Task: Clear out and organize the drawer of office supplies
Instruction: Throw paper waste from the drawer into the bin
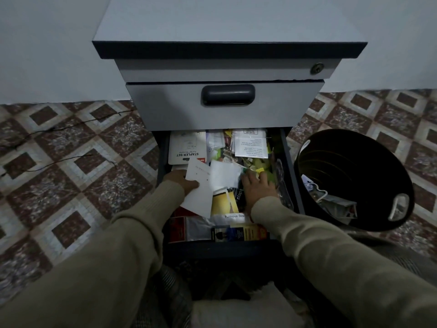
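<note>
Open drawer (287,162), low in the grey cabinet (224,110), packed with packets and papers. Your left hand (181,182) pinches a white sheet (199,190) at the drawer's 9 o'clock side. Your right hand (256,185) lies flat, fingers straight, on the clutter toward 3 o'clock. Stapler set card (188,147) at 11 o'clock. Black bin (354,181) stands just beside the drawer, at 3 o'clock.

Dim bluish light, deep shadow below, wide-angle bending at edges
</note>
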